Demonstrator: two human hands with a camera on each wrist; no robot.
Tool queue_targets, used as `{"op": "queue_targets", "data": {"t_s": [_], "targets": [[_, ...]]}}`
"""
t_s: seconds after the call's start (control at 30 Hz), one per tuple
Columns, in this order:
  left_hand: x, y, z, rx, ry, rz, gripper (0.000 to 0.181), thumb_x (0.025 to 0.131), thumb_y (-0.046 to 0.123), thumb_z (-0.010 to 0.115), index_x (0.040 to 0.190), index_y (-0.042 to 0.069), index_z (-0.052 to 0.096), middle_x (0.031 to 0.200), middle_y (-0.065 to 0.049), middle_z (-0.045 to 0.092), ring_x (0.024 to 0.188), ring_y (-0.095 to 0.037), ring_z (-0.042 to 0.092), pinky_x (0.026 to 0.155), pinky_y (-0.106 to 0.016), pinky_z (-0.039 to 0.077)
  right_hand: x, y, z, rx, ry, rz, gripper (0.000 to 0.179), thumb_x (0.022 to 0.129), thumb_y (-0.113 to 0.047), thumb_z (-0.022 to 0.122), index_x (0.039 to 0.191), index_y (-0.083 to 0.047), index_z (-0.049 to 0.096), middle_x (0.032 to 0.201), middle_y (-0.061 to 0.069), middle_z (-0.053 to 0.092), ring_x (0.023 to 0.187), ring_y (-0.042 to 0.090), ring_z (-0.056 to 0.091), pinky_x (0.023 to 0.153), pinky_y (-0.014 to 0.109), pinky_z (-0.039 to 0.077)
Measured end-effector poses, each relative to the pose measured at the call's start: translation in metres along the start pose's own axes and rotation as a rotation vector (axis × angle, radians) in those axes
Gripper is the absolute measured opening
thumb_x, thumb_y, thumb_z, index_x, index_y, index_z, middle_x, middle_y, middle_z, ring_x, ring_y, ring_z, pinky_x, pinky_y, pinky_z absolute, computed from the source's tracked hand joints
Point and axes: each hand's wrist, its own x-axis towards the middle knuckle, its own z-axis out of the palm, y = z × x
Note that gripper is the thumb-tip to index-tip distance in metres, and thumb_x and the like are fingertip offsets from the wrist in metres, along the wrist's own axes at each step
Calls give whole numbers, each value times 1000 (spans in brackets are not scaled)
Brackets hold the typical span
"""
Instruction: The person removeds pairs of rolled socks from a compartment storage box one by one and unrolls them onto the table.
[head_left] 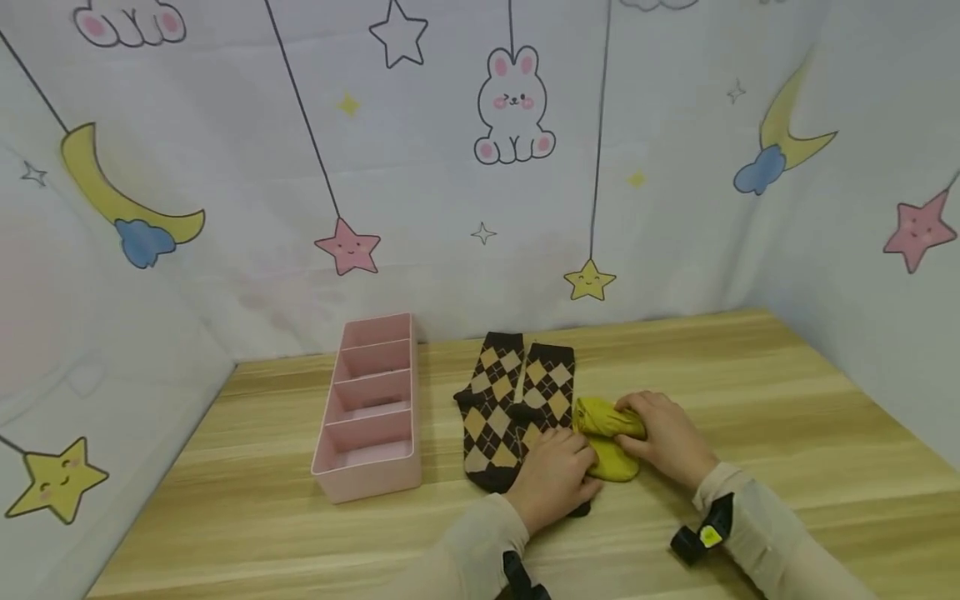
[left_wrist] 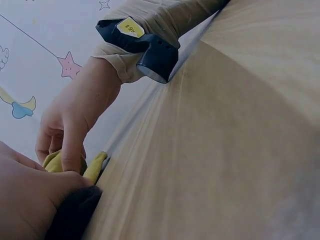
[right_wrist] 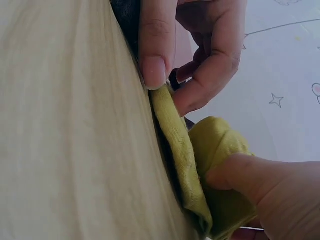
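Observation:
A yellow sock (head_left: 617,467) lies partly rolled up on the table, its rolled part forming a thick bundle on the flat remainder. My right hand (head_left: 667,437) grips that bundle from the right, thumb pressed into the fabric in the right wrist view. On the other side my left hand (head_left: 552,477) pinches the flat edge of the yellow sock (right_wrist: 175,135) between thumb and finger. Beneath the left hand are two dark socks with tan diamonds: the left one (head_left: 491,417) lies flat, and the right one (head_left: 549,383) is partly covered by the hand.
To the left of the socks stands a pink organizer box (head_left: 375,482) with several compartments in a row. The wooden table (head_left: 787,400) meets a white curtain (head_left: 442,275) printed with stars, moons and a rabbit at its back and sides.

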Motion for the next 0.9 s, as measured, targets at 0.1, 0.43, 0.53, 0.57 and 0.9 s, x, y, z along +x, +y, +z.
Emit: {"op": "queue_targets", "data": {"t_s": [0.1,0.43,0.53,0.57,0.9], "targets": [[0,0,2,14,3,15,18,84,41,70,86,24,67,88,12,63,88,-6,58,86,-23,46,2,0,-2,5,10,-4,35,81,-18,74,109,-2,63,109,17,65,104,38,58,90,54,46],[0,0,-1,14,-3,8,18,84,42,70,86,25,67,88,13,63,85,-5,57,83,-21,45,19,0,-13,0,28,8,31,83,-19,72,106,0,66,108,20,66,104,40,58,91,55,45],[0,-1,-3,15,-10,5,17,84,42,70,86,25,67,87,13,63,85,-5,56,83,-21,44,23,1,-15,5,23,26,31,84,-20,71,107,0,66,109,21,65,105,41,57,92,56,44],[0,-1,-3,17,-11,5,17,84,42,70,86,26,67,87,13,62,85,-4,56,83,-21,44,25,1,-15,3,24,26,32,84,-20,71,107,1,66,109,21,65,105,41,57,92,56,44],[-2,0,-4,15,-31,2,17,86,43,68,88,27,67,90,14,63,88,-4,55,83,-20,43,28,7,-7,26,88,53,37,84,-18,72,112,4,64,109,25,65,103,43,58,90,57,45]]}}
